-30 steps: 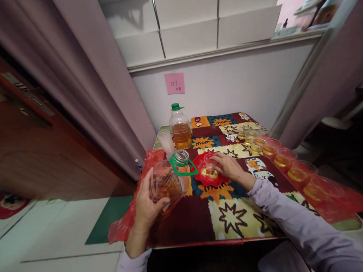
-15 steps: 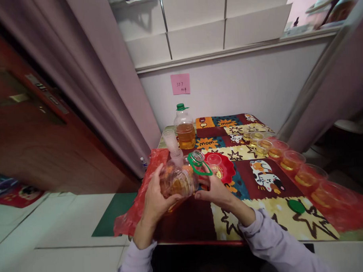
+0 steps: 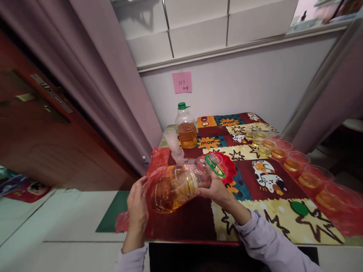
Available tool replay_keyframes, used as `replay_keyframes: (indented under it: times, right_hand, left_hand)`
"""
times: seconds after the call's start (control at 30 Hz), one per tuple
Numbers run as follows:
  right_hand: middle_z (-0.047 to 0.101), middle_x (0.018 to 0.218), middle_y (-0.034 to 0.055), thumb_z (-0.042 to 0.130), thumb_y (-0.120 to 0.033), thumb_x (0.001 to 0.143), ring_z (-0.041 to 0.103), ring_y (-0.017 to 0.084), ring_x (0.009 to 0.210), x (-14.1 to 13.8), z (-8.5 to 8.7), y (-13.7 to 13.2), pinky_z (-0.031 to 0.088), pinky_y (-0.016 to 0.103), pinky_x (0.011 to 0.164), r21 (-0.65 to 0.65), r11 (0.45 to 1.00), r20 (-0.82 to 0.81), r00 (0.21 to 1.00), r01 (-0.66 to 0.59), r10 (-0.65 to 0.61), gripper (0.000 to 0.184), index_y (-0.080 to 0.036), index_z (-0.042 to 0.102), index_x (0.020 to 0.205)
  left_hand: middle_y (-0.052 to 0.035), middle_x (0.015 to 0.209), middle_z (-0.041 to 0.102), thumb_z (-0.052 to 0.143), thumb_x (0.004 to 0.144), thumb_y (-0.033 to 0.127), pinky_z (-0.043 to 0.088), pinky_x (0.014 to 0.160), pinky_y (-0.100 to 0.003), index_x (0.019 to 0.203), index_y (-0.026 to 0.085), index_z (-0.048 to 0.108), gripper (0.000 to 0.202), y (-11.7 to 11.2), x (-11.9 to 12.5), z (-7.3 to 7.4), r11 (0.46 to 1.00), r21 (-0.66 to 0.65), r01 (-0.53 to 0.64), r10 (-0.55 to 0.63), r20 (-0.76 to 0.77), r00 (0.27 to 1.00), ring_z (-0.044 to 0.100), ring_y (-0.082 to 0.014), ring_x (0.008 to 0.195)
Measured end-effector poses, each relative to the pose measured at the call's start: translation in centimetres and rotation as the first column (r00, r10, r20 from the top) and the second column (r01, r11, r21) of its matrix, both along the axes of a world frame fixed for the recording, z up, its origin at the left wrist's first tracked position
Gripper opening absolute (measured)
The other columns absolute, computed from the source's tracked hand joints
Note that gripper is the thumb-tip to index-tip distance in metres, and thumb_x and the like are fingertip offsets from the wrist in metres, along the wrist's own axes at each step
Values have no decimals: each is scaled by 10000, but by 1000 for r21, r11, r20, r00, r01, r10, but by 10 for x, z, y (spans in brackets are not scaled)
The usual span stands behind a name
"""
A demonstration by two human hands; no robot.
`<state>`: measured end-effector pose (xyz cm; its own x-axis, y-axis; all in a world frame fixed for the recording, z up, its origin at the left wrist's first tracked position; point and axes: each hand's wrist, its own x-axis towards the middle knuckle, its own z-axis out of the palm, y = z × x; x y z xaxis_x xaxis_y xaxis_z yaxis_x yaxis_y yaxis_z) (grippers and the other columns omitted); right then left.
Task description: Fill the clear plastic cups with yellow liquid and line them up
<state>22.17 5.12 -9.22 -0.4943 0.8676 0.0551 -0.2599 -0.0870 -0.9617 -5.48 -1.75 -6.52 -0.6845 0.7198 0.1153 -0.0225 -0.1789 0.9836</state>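
A large clear plastic bottle (image 3: 177, 183) of amber liquid lies tilted nearly on its side above the table, its open mouth with a green handle ring pointing right. The mouth hangs over a small clear cup (image 3: 217, 159) standing on a red plate (image 3: 228, 169). My left hand (image 3: 138, 205) is wrapped round the bottle's base. My right hand (image 3: 214, 190) grips it from below near the neck. A green cap (image 3: 299, 208) lies on the patterned tablecloth (image 3: 260, 181) to the right.
A second bottle (image 3: 186, 128) with a green cap stands at the back of the table, beside a stack of clear cups (image 3: 173, 142). Several filled cups (image 3: 292, 162) line the right edge. A red plastic bag (image 3: 158, 158) hangs off the left edge. Curtain and door lie left.
The bottle has swung from upright to nearly horizontal, its mouth now over the cup. My right hand left the cup on the plate and came under the bottle's neck.
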Motion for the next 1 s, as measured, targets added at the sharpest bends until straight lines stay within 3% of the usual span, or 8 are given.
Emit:
replay_keyframes:
  times: [0.1,0.23,0.37,0.57,0.7,0.83,1.0]
  right_hand:
    - [745,1452,117,992,-678,632,779,406,1213,1,-4,8,701,562,963,29,999,10,1000,15,-15,1123,-362,559,1618]
    - [673,1581,119,879,-735,766,667,423,1419,4,-5,16,629,582,1116,116,989,-44,995,89,-85,976,-340,591,1611]
    - [590,1687,75,737,-753,905,555,390,1554,5,-13,21,509,590,1260,156,978,-68,989,139,-129,842,-363,576,1634]
    - [607,1678,33,616,-795,975,437,330,1652,2,-35,30,345,578,1377,152,961,-92,972,230,-218,721,-382,652,1565]
    - [588,1696,37,660,-801,955,475,347,1628,0,-35,34,347,588,1372,112,976,-145,975,188,-171,757,-382,634,1585]
    - [576,1707,44,688,-780,960,458,330,1640,-1,-34,34,309,576,1388,85,980,-173,971,179,-163,711,-361,680,1534]
    - [551,1725,64,686,-837,921,553,340,1571,-8,-31,29,495,589,1269,-53,994,-241,964,100,-110,819,-386,599,1599]
  left_hand:
    - [-155,1218,828,686,902,751,531,1181,-534,1064,189,806,597,-5,-1,-27,1000,-29,4,1,166,986,738,-349,1296]
    - [-113,1175,864,711,913,636,609,1099,-502,1058,232,843,449,-8,12,-51,998,-51,48,-25,374,927,772,-346,1259]
    - [-86,1092,883,699,929,546,647,1044,-492,1028,241,861,359,-5,21,-60,995,-55,78,-44,463,885,828,-326,1121]
    - [-56,996,887,687,930,616,687,940,-464,1020,275,866,396,-1,27,-67,997,-48,64,-32,491,871,852,-299,949]
    - [-44,981,882,709,921,550,688,901,-414,1043,259,853,346,1,28,-63,998,-63,-1,32,501,865,845,-269,901]
    - [-11,926,871,717,901,416,688,838,-374,1034,253,835,241,3,29,-45,993,-101,-55,100,522,847,828,-231,817]
    - [-6,855,851,655,927,356,692,733,-365,966,241,804,192,5,28,-10,978,-189,-89,184,577,796,805,-216,728]
